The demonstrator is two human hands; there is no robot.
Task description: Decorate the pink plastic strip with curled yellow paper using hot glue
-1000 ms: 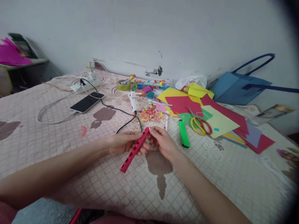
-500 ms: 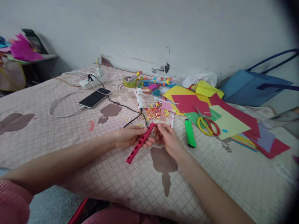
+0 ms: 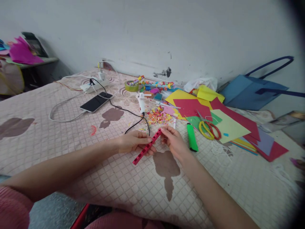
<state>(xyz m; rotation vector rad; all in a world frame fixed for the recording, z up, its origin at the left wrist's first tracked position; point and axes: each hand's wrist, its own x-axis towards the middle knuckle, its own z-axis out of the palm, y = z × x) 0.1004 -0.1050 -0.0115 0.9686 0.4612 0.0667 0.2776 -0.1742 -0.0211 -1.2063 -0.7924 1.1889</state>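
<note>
A narrow red strip with a row of dark round holes (image 3: 143, 153) slants up to the right above the tablecloth. My left hand (image 3: 134, 142) grips it near the middle, thumb on top and fingers beneath. At its upper end, my right hand (image 3: 173, 139) pinches the tip between thumb and forefinger. Beyond the hands lie a white glue gun (image 3: 141, 103) with a black cord and a scatter of small coloured paper bits (image 3: 157, 116). Right of my right hand are a bright green tube-like case (image 3: 192, 137) and scissors with yellow and red handles (image 3: 206, 129).
Coloured paper sheets (image 3: 232, 124) spread over the right side, with white string (image 3: 219, 151) in front. A blue bag (image 3: 250, 92) stands behind them. To the left are a phone (image 3: 95, 102), a power strip (image 3: 95, 86) and looping cables. Green tape (image 3: 131, 85) sits at the back.
The red strip has tilted flatter, its upper end shifting right into my right hand's fingertips, which were just beside it before. The view has shifted slightly.
</note>
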